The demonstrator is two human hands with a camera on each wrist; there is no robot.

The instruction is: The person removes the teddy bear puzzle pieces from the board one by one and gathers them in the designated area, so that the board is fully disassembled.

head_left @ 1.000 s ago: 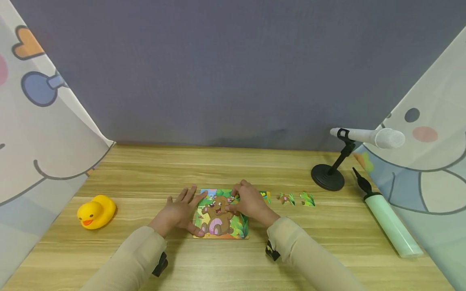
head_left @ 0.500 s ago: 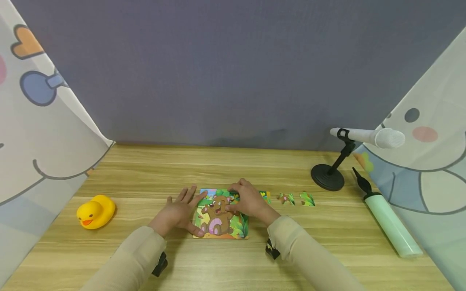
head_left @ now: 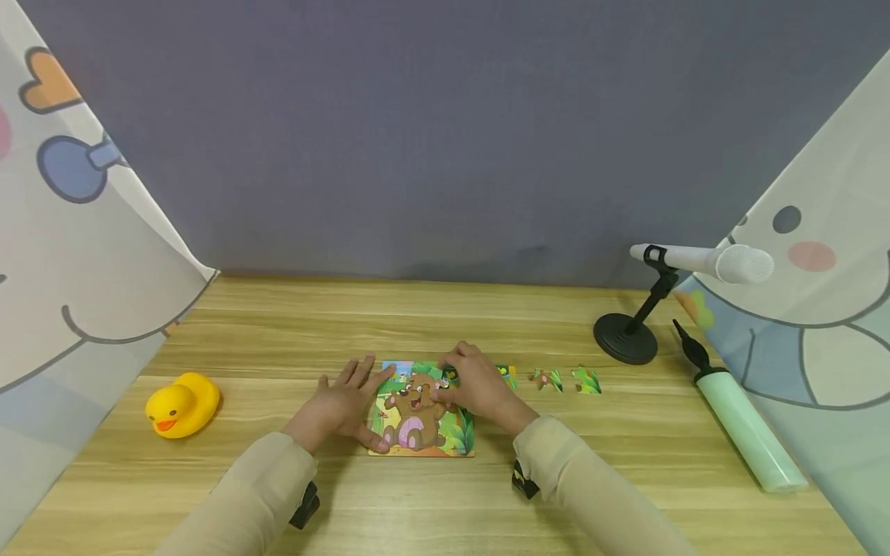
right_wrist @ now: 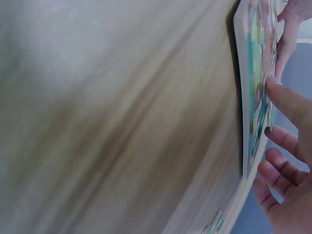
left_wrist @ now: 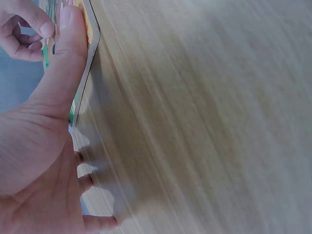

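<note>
**Both hands on the bear puzzle**

Your puzzle (head_left: 422, 409) lies flat on the desk (head_left: 445, 494), well right of the duck (head_left: 183, 403). Your left hand (head_left: 341, 405) rests at the puzzle's left edge, fingers spread and straight, thumb laid on the picture, gripping nothing. Your right hand (head_left: 476, 386) sits over the puzzle's upper right corner, fingers curled, tips pressing a piece (head_left: 449, 376) there; I cannot tell whether they pinch it. Three loose pieces (head_left: 548, 379) lie in a row right of the puzzle. The board looks thin, stiff and light, likely to slide; pieces look small, best taken by their edges.
</note>
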